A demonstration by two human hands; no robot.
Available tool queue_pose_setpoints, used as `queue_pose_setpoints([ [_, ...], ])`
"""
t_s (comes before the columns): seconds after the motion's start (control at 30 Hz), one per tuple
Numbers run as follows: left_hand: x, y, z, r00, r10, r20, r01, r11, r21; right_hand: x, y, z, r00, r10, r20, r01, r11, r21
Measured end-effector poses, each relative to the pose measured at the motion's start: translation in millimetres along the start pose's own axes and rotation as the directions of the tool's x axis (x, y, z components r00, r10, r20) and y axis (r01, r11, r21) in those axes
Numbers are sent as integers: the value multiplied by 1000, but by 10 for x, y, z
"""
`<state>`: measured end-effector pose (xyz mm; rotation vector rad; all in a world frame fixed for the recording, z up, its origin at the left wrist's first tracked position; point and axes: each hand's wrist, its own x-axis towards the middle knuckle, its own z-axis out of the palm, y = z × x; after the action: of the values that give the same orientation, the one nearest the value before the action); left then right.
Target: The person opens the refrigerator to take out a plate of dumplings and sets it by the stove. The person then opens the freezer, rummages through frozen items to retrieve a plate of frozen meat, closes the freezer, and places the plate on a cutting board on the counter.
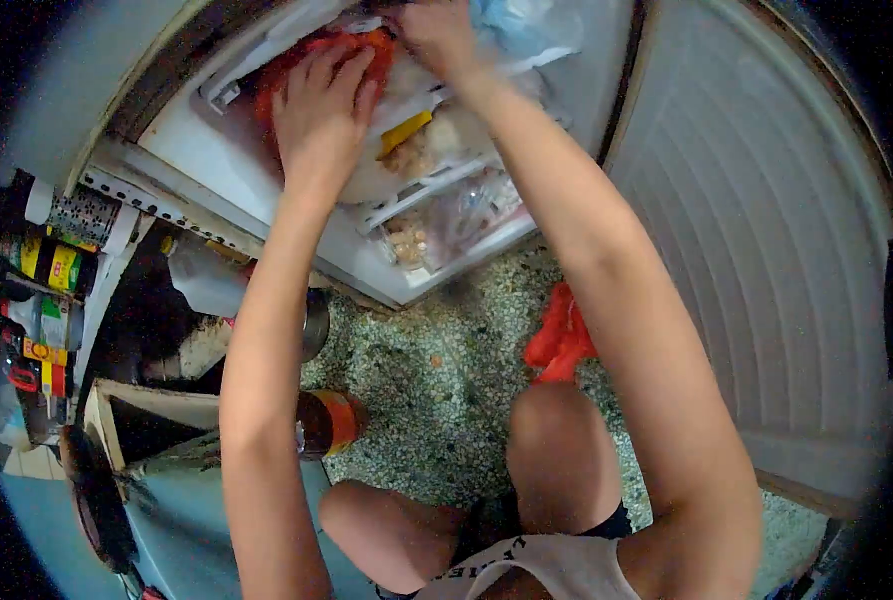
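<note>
Red, thin-looking plastic formed the bag [383,58], which sat in the top compartment of the open fridge [201,150], towards its left side. I judged the step in hand to be handling this bag where it lay.

Left hand [328,100]: the fingers lay parted over the bag, the back of the hand towards my camera. I could not tell whether the fingertips pinched the plastic or only rested on it.

Right hand [436,40]: positioned just beside the bag's right edge, at the top of my view. Its fingertips were hidden, so I could not confirm a hold.

In my judgement, the next move called for a secure hold by both hands and clearance from the compartment's front edge.

Materials: a pale blue bag [526,25], filmy and crumpled, lay right of the right hand. Below, a flat yellow piece [404,135] rested among pale lumps. Clear, glossy wrapping [466,215] filled part of the lowest compartment. White, smooth-looking strips edged the compartments. The door [766,250] stood open at the right, its grey inner panel ribbed in long curves. Speckled flooring [406,360] carried a soft, crumpled red bundle [561,335] near the right knee.
</note>
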<state>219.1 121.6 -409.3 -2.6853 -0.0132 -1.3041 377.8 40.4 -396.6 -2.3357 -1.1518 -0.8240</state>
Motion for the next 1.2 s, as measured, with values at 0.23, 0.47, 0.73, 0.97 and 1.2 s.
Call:
queue_pose_setpoints([
  [0.23,-50,-167,169,982,12,189,-107,857,504,-626,371,241,866,79,-493,152,899,412],
  [0.47,-88,-118,78,989,23,143,-71,937,343,-1799,474,831,888,385,-251,-201,817,541],
  [0.73,-164,84,-42,985,101,139,-149,904,402,-1400,230,775,966,158,-207,-53,897,438],
  [0.97,65,207,57,963,216,159,-259,900,350,-1252,304,155,814,299,-498,-1,858,513],
  [1.2,171,6,182,968,88,233,-188,872,452,-100,149,87,961,-186,-204,207,974,88],
])
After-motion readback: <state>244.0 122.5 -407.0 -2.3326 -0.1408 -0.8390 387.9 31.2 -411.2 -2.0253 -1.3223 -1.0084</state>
